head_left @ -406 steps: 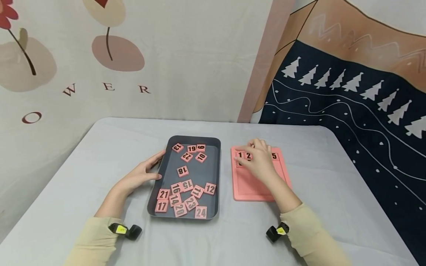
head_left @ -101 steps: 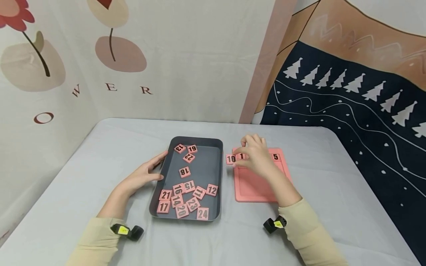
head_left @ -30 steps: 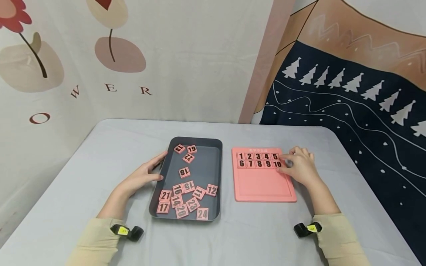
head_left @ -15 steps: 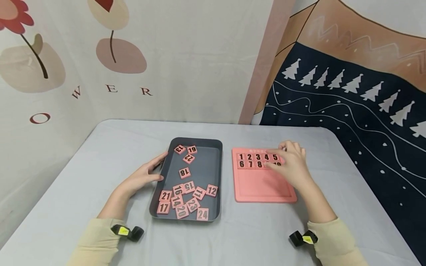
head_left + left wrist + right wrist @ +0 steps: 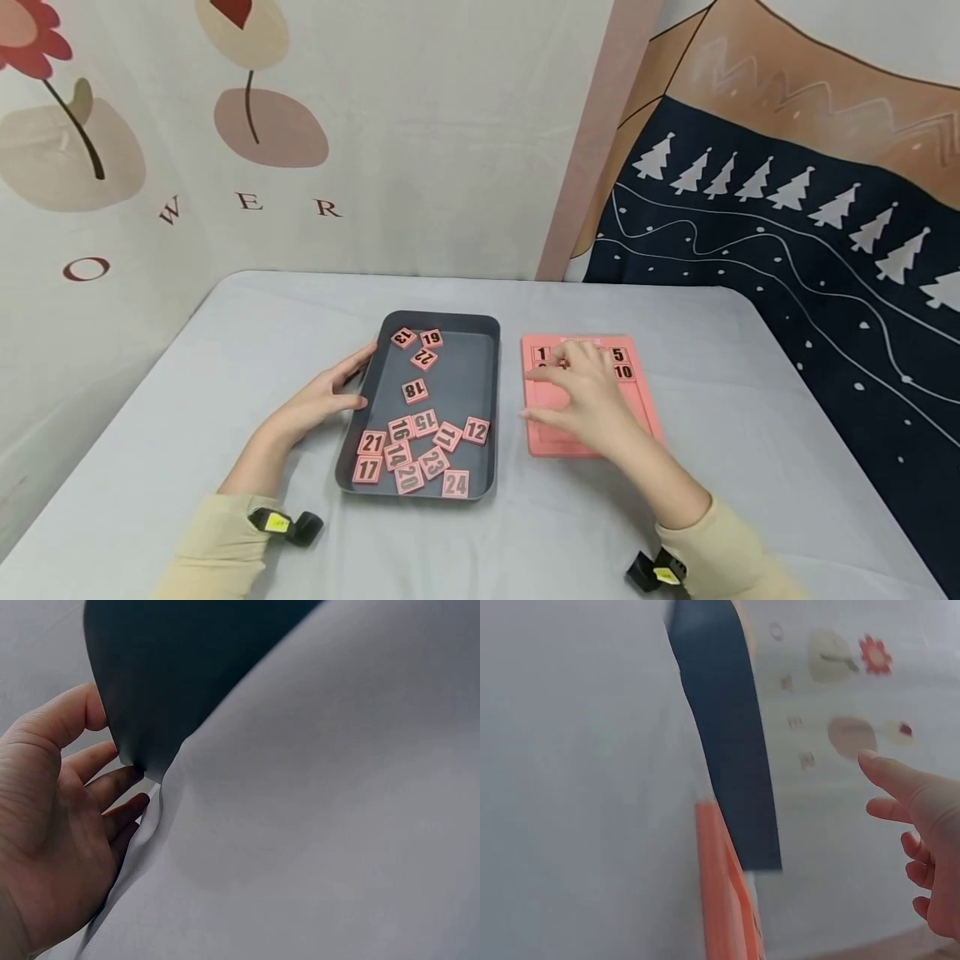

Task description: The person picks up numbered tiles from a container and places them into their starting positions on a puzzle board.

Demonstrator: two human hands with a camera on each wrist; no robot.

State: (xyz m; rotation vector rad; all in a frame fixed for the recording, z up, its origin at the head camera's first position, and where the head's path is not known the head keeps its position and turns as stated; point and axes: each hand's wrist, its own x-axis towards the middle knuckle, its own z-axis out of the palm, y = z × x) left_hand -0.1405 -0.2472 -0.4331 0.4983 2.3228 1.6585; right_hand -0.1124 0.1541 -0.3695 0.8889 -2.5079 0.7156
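My left hand touches the left side of a dark grey tray, its thumb and fingers spread along the outer wall. In the left wrist view the thumb and fingertips meet the tray's corner. Pink number tiles lie loose inside: 13, 19, 22 and 18 further back, a cluster near the front. My right hand hovers over a pink number board, thumb and index finger apart with nothing between them. Tiles 1, 5 and 10 show on the board; the hand hides others.
A white cloth covers the table. Behind it hangs a pale curtain with printed flowers and letters. At the right is a dark cloth with printed trees. Each wrist wears a small black camera.
Tile 10 was placed at the right end of the board's second row. My right hand then slid left across the board and toward the tray. The left hand has stayed put.
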